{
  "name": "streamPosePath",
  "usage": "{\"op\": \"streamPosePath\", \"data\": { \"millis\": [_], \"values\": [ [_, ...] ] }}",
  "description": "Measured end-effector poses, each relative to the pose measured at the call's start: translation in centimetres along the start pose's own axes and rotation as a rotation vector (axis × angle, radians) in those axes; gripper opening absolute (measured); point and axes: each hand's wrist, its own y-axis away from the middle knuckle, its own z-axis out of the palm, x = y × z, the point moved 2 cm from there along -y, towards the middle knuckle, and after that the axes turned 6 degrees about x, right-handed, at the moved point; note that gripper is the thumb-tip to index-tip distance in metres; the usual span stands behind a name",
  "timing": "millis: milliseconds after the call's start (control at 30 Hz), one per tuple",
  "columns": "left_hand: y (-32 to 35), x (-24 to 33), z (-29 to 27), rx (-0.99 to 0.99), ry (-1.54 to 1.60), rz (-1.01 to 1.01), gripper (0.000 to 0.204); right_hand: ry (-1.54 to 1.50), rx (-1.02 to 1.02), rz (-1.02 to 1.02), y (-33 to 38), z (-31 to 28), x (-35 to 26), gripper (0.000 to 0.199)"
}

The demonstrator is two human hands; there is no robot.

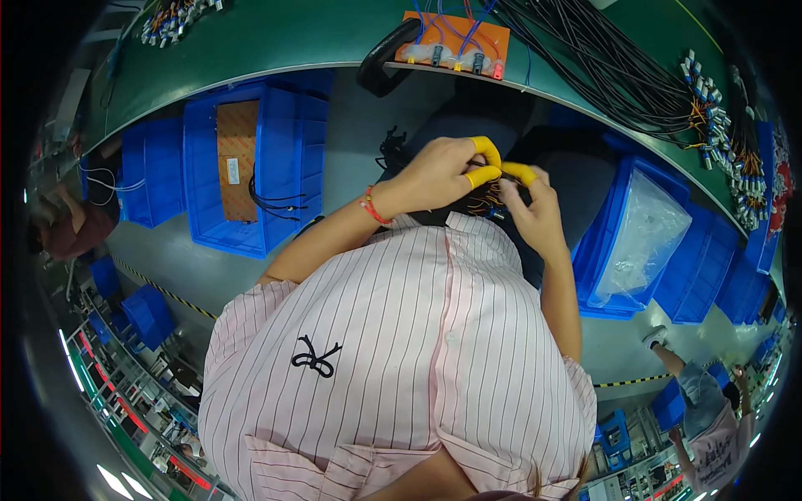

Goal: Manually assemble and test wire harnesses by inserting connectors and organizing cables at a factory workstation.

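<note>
My left hand [436, 177], with yellow finger cots on thumb and finger and a red bracelet at the wrist, is closed in a pinch above my lap. Fingertip to fingertip with it, my right hand [536, 210] pinches too, a yellow cot on its forefinger. Between and just below them is a bunch of thin orange and dark wires [483, 202], with a small silver-and-blue connector [497, 214] at its lower end. The fingers hide the exact spot where the wires are gripped.
Ahead is the green bench [301, 37] with an orange wired fixture block [459, 46] and a black handle-like part [384, 63] at its edge. Black cables [601, 71] lie at right. Blue bins stand left [292, 159] and right [614, 225], one holding clear plastic [643, 234].
</note>
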Motion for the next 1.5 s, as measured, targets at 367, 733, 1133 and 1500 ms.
{"op": "streamPosePath", "data": {
  "millis": [367,733,1133,1500],
  "values": [
    [0.9,-1.3,-6.5,0.318,-0.002,0.102,0.018,-1.598,0.598,0.003,2.7,-19.2,6.9,0.019],
    [-0.9,-3.2,-2.8,0.373,0.914,-0.133,0.025,-1.540,0.807,0.319,2.5,-16.1,9.2,0.020],
    [-2.5,-8.6,-1.4,0.506,0.476,-0.358,0.029,-1.422,0.680,0.398,2.5,-14.6,11.0,0.030],
    [-2.4,-4.0,-0.8,0.443,1.008,-0.178,0.023,-1.372,0.650,0.340,2.1,-13.6,9.8,0.022]
  ]
}}
